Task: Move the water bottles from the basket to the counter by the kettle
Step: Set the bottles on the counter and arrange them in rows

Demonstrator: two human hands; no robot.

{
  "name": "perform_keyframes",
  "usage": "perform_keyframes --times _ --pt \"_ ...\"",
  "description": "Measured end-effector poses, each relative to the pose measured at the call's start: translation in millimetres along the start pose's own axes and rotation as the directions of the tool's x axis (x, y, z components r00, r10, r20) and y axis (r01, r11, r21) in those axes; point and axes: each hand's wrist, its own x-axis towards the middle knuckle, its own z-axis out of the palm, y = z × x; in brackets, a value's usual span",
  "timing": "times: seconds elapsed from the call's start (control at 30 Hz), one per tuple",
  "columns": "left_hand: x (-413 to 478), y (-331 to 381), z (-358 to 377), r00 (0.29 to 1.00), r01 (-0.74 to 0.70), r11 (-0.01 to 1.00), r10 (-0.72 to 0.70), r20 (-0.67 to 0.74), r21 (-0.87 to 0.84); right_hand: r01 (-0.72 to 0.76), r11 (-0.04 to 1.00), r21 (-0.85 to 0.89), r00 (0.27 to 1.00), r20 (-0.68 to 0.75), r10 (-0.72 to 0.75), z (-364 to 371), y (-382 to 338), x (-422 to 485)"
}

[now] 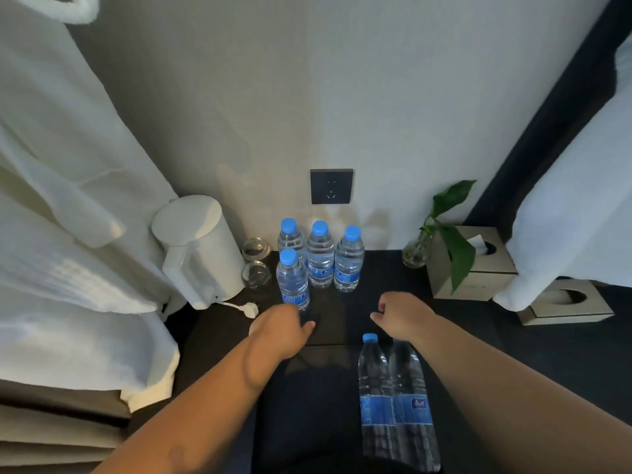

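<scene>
Several clear water bottles with blue caps stand together on the dark counter [393,278] just right of the white kettle [201,248]; the nearest of them [293,280] stands in front of the back row [320,254]. My left hand [287,328] hovers just below that nearest bottle, fingers loosely curled, holding nothing. My right hand [400,316] is empty, its fingers hanging apart above two taller bottles [393,401]. Those two stand close to me in a dark basket [307,388] whose edges barely show.
Two upturned glasses [255,263] sit between kettle and bottles. The kettle's plug [249,309] lies on the counter by my left wrist. A wall socket [331,186] is behind the bottles, with a plant vase [415,251] and tissue boxes [472,265] to the right. White robes [68,200] hang at left.
</scene>
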Motion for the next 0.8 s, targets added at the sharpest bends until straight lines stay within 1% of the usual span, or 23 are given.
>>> perform_keyframes --times 0.13,0.33,0.43,0.5,0.6,0.7,0.8 --pt "-3 28 21 0.996 -0.079 0.996 0.077 0.033 0.037 -0.057 0.998 -0.033 0.996 0.06 0.059 13 21 -8" --pt "-7 71 52 0.984 -0.157 0.987 0.158 0.084 -0.026 -0.108 0.994 -0.023 0.99 0.092 0.11 33 45 -22" --pt "-7 95 69 0.977 -0.197 0.979 0.2 0.077 -0.046 -0.109 0.994 0.012 0.991 0.075 0.108 46 52 -29" --pt "-4 109 78 0.981 -0.179 0.983 0.181 0.062 -0.05 -0.117 0.992 0.05 0.991 0.074 0.113 53 54 -32" --pt "3 124 86 0.993 -0.094 0.995 0.097 0.069 -0.045 -0.108 0.989 0.099 0.992 0.083 0.1 59 60 -30" --pt "12 130 90 0.992 -0.031 0.997 0.039 0.121 -0.064 -0.067 0.993 0.095 0.996 0.071 0.061 59 63 -24" --pt "18 132 88 0.985 -0.019 0.996 0.034 0.168 -0.093 -0.094 0.987 0.132 0.993 0.082 0.084 57 62 -14"
